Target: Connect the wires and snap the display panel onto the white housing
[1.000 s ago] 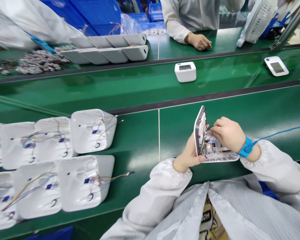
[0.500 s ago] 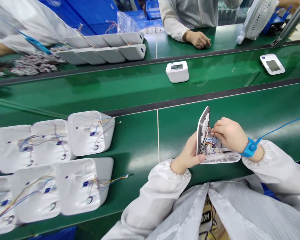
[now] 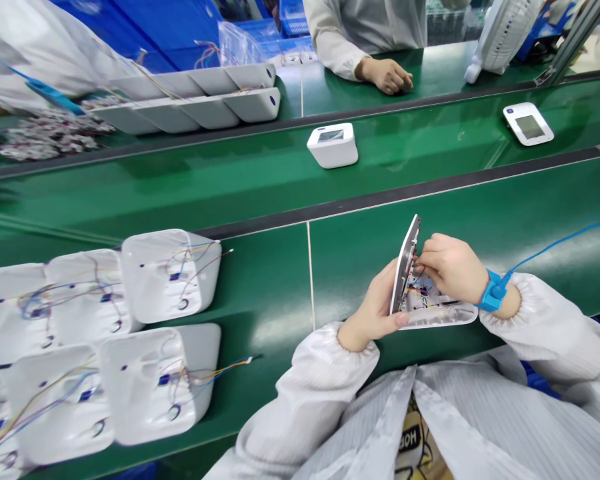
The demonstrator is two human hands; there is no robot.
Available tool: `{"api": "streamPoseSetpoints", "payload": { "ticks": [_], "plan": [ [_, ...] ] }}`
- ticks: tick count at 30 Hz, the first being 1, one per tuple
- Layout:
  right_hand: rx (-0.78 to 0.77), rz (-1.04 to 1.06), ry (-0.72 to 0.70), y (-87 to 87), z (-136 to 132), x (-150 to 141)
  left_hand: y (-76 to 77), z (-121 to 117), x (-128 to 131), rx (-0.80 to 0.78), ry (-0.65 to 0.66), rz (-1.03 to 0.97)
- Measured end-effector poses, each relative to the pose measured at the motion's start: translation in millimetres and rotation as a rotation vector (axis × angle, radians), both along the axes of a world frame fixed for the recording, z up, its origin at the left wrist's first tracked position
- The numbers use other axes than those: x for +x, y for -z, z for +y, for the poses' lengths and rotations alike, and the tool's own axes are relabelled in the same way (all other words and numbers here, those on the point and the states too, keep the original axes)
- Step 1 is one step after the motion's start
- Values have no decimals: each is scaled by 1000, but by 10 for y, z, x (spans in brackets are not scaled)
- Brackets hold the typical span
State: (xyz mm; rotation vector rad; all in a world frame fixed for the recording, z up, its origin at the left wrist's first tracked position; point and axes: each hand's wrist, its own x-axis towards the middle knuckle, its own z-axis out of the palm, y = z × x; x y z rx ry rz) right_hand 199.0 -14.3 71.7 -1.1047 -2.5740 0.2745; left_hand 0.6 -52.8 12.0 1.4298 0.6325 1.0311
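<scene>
The left hand point(image 3: 375, 310) grips the upright front panel point(image 3: 406, 267) of an opened white device, thumb pressed against its lower edge. The right hand point(image 3: 450, 267) has its fingers pinched together inside the device, apparently on one of the thin coloured wires point(image 3: 423, 288); the exact wire cannot be made out. The back shell point(image 3: 443, 313) lies flat below the right hand, at the near edge of the green desk point(image 3: 260, 280), hinged open against the panel. A blue wrist strap point(image 3: 491, 292) sits on the right wrist, with a blue cord leading right. To the left, white shells with loose wires point(image 3: 167, 273) lie in rows. A finished white device point(image 3: 333, 145) stands on the conveyor belt point(image 3: 230, 173) beyond.
</scene>
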Motion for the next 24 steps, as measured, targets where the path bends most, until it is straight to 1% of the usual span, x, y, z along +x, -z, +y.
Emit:
{"api": "streamPoseSetpoints", "payload": {
  "ticks": [4,6,10,12,15,17,19,21,24],
  "plan": [
    [46,-87,37,7,1,-41,54,22,28,139,-7,32],
    [41,-94,41,19,-9,-43,74,29,42,172,-34,16],
    [-40,24,88,1,-31,11,79,43,51,193,-52,8],
    [-148,125,87,-60,-40,50,79,52,48,224,-43,33],
    [-399,215,80,-213,-58,85,95,58,42,284,-47,61],
    [-596,196,129,-317,-78,82,113,57,39,301,-49,69],
    [-767,140,169,-385,-102,63,128,53,36,288,-45,75],
    [-859,110,154,-403,-121,45,137,51,32,261,-36,82],
    [-871,140,115,-364,-115,54,138,55,23,249,-14,85]
  ]
}}
